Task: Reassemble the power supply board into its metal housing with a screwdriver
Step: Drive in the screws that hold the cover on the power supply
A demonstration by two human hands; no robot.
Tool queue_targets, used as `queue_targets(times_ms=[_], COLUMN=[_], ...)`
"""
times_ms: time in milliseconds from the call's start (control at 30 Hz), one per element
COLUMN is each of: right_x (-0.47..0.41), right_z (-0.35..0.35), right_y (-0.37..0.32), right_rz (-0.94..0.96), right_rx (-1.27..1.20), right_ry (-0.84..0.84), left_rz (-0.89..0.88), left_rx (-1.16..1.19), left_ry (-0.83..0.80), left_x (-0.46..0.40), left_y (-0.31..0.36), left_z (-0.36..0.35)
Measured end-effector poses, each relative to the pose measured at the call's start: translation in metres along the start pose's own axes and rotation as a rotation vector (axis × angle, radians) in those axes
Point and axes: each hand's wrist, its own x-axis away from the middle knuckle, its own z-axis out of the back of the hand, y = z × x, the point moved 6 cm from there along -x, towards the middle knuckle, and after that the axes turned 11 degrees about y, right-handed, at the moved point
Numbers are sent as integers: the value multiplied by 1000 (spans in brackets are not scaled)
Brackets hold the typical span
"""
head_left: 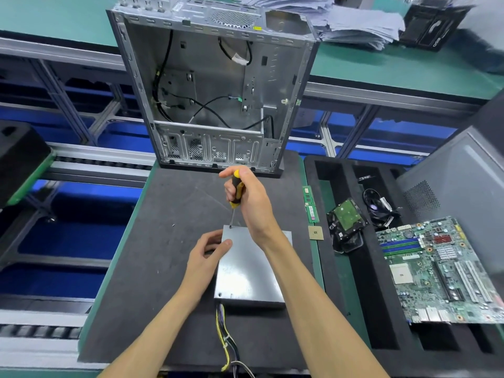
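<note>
So the right hand has its grip wrapped around the yellow-and-black screwdriver, thumb up by the butt of the handle. The shaft runs almost straight down from that grip, leaning a touch toward the person, and the tip lands on the far-left corner of the metal housing. That's the relation that matters here: the screw spot sits directly below the grip, so the driving axis is basically vertical and any turn just goes straight down the shaft. I can't make out the screw itself, too small.

The housing lies flat on the dark mat of the bench, long side running away from the person, with its wire bundle trailing out of the near end. The left hand sits just below and left of the screwdriver tip, thumb on the top plate and fingers curled over the left edge, pinning the box down. Looks like a corner screw is getting driven; the near-left corner hole looks unfilled.
</note>
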Motion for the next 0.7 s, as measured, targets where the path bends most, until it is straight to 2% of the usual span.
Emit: queue_targets(times_ms=[700], right_x=[7], right_z=[9], right_y=[-9], right_rz=[13], right_rx=[-25], right_ry=[37], left_rz=[10], left_rx=[3], left_ry=[3], left_x=[1], left_y=[0], left_z=[-1])
